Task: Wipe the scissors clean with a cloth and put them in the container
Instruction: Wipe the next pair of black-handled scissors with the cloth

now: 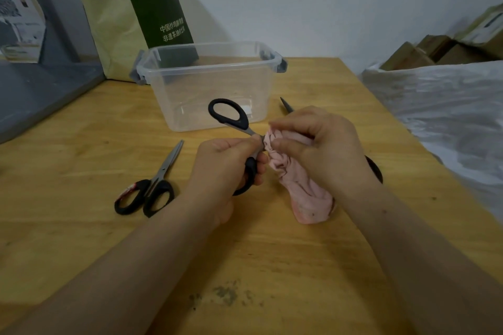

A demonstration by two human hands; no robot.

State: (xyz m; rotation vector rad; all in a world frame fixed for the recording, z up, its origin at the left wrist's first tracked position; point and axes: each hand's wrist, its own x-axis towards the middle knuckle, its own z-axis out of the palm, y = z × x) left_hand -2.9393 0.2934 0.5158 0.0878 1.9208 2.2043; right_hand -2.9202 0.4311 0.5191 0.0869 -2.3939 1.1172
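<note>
My left hand grips the lower black handle of a pair of scissors; their other loop sticks up in front of the container. My right hand pinches a pink cloth bunched around the blades, which are hidden inside it. The cloth's tail hangs down to the wooden table. A second pair of black-handled scissors lies shut on the table to the left. Beyond my right hand a dark blade tip shows, and a black handle by my wrist. The clear plastic container stands open behind my hands.
A green and yellow bag leans against the wall behind the container. A grey board lies at the left, crinkled white plastic sheeting at the right, with cardboard boxes beyond it. Dark specks mark the near table.
</note>
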